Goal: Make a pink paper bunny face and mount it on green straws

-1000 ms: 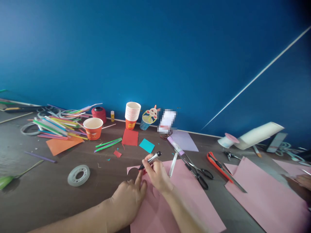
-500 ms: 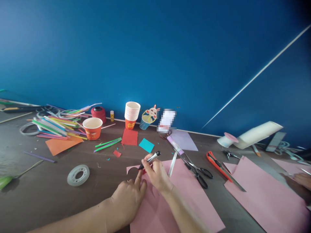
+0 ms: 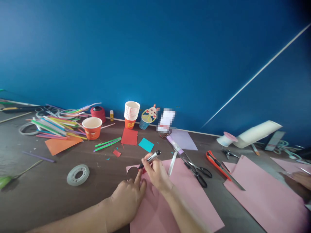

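A pink sheet of paper lies on the dark table in front of me, with a curved cut at its upper left corner. My right hand grips a black and silver marker, its tip end pointing down left near that corner. Just left of it my left hand rests on the sheet's left edge, fingers stretched towards the marker's tip. A small bit of red shows beneath the fingertips; its shape is mostly hidden.
Scissors, a white strip and an orange cutter lie to the right. Tape roll is left. Behind stand stacked cups and an orange cup. Another person's hand is at far right.
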The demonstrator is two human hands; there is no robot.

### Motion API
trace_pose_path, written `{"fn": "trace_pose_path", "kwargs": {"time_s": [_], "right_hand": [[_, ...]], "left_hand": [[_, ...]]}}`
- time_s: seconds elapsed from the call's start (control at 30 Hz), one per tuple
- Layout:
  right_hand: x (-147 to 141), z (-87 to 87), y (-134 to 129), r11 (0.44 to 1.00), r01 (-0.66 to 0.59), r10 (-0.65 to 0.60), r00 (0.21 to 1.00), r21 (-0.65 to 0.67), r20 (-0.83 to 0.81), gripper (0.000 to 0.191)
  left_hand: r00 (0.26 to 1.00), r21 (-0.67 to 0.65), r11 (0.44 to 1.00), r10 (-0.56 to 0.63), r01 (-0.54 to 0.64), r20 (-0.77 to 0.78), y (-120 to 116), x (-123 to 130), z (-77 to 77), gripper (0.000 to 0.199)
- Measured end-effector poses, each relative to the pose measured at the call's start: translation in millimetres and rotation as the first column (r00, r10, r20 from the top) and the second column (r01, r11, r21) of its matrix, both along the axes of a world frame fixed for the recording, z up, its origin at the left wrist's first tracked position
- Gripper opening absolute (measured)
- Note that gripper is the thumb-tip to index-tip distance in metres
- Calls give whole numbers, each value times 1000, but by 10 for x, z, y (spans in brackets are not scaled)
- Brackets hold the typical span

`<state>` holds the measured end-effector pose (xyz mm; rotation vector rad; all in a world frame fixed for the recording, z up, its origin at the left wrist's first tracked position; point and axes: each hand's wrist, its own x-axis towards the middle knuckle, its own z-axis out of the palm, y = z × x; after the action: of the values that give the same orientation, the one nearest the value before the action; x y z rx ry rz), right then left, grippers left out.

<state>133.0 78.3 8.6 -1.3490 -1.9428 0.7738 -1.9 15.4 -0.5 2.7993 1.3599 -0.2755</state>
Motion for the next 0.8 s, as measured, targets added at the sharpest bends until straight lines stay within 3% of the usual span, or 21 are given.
{"fn": "trace_pose_path", "kwargs": {"time_s": [0.8], "right_hand": [[-4,4,0,1000,-10,10,1000,21,-3,20]], "left_hand": [[1000,-20,1000,6,-5,14,-7,1,11,48]]}}
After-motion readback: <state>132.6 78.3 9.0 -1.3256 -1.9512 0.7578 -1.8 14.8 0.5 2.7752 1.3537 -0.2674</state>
